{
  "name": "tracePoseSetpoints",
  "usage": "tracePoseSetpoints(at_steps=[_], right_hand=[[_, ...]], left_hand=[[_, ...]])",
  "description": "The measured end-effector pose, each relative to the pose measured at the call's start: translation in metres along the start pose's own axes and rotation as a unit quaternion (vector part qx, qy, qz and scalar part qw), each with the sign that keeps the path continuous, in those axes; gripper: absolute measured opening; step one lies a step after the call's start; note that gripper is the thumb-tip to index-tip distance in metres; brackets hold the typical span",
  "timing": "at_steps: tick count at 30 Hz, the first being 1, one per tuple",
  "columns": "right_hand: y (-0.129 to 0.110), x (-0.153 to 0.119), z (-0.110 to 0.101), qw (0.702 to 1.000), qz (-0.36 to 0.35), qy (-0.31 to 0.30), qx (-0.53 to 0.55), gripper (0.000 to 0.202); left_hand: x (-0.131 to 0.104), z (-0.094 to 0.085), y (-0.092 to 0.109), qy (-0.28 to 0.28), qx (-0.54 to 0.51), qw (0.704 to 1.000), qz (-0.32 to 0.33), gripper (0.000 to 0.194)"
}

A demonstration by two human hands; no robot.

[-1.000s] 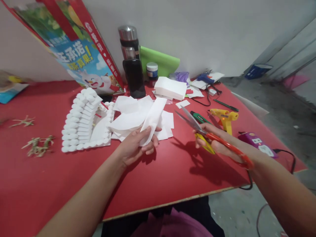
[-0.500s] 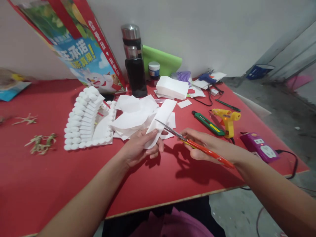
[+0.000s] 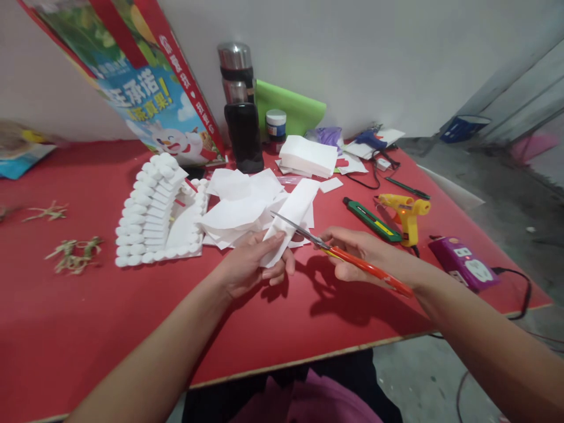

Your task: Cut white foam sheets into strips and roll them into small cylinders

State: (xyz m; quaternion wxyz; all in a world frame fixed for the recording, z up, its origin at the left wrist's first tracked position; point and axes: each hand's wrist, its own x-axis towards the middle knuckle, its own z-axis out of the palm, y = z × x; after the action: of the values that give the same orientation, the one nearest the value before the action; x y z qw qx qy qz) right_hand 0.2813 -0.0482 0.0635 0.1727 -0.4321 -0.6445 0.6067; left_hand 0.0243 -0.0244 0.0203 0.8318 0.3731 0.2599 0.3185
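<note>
My left hand (image 3: 258, 264) pinches the lower end of a folded white paper strip (image 3: 296, 204), thumb on top and fingers beneath. My right hand (image 3: 356, 252) is wrapped round the handles of red-handled scissors (image 3: 372, 271). The metal blades point left and lie across the strip, just above my left thumb. Loose white paper sheets (image 3: 242, 197) are heaped on the table behind my left hand. To their left stands a white model (image 3: 152, 220) with rows of rounded white pieces.
On the red table (image 3: 264, 346), a green cutter (image 3: 372, 220), yellow glue gun (image 3: 408, 214) and purple power socket (image 3: 465, 261) lie right. Dark bottles (image 3: 244, 138) and a large printed bag (image 3: 163, 111) stand behind. Straw figures (image 3: 74, 255) are left.
The paper strip and my left hand have shifted slightly right. The scissors' tips have moved a little left across the strip, and my right hand has moved slightly left.
</note>
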Motion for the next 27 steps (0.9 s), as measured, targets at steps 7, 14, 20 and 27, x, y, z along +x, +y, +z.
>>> tracePoseSetpoints(at_steps=[7,14,20,27], right_hand=[[0.0,0.0,0.0,1.0,0.008,0.018,-0.005,0.058],[0.003,0.005,0.001,0.999,0.024,0.045,0.006,0.053],[0.004,0.008,0.004,0.995,0.069,0.056,0.035,0.053],[0.011,0.007,0.0,0.972,0.088,0.204,-0.071,0.042]], left_hand=[[0.0,-0.002,-0.002,0.0,0.003,1.0,0.0,0.024],[0.0,-0.003,-0.002,-0.004,-0.002,1.0,0.0,0.026],[0.0,-0.006,-0.001,-0.008,-0.003,1.0,-0.008,0.025],[-0.001,-0.008,0.003,0.019,-0.034,0.999,-0.012,0.036]])
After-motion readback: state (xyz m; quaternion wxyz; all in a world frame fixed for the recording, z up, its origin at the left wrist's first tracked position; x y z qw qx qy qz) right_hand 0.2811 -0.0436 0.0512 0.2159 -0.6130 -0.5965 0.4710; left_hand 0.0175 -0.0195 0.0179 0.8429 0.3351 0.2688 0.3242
